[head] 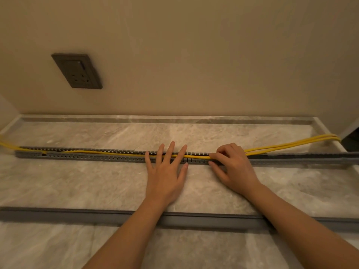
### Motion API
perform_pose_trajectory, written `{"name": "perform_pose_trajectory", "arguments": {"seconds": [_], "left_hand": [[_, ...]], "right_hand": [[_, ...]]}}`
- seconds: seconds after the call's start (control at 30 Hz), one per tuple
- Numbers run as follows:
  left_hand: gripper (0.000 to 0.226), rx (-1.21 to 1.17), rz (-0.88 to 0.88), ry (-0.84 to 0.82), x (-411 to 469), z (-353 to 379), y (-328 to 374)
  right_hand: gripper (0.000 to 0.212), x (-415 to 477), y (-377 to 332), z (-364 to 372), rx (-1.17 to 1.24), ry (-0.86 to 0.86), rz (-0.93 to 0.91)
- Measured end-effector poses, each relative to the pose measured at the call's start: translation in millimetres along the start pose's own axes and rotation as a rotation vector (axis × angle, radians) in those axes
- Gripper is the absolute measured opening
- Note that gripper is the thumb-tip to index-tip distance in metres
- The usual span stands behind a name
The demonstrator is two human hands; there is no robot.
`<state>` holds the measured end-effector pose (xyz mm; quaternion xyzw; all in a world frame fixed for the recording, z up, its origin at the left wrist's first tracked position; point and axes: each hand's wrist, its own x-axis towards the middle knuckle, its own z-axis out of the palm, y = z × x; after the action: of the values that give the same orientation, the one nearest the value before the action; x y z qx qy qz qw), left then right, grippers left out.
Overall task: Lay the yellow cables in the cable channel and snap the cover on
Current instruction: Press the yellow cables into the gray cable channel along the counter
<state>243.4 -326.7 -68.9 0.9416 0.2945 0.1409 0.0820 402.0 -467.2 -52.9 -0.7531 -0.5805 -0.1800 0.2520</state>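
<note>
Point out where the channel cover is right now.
In the head view, the long grey plastic cover strip lies on the marble floor in the foreground, parallel to the slotted grey cable channel and nearer the camera.

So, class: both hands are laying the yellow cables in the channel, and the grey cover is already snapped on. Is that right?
Not quite. The head view shows the grey cover lying loose on the floor, nearer the person, not snapped on. The left hand and right hand are indeed at the yellow cables in the open channel.
</note>
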Motion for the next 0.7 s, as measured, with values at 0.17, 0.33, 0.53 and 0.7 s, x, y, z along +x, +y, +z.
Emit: {"name": "perform_pose_trajectory", "arguments": {"seconds": [0.17, 0.33, 0.53, 0.7], "left_hand": [[0.049, -0.026, 0.120, 0.005, -1.6, -4.2, 3.0], [0.047, 0.002, 0.154, -0.020, -1.7, -4.2, 2.6], [0.045, 0.018, 0.130, -0.042, -0.1, -2.8, 2.6], [0.048, 0.050, 0.172, -0.060, 1.5, -4.9, 4.9]], "right_hand": [[0.018, -0.3, -1.2, -0.6, -0.039, 0.068, -0.017], [0.028, -0.2, -2.8, -1.9, -0.011, 0.058, -0.032], [0.026, -3.5, -4.4, -2.6, 0.093, 0.002, 0.047], [0.025, -4.6, -2.4, -2.9, 0.113, -0.021, 0.034]]}}
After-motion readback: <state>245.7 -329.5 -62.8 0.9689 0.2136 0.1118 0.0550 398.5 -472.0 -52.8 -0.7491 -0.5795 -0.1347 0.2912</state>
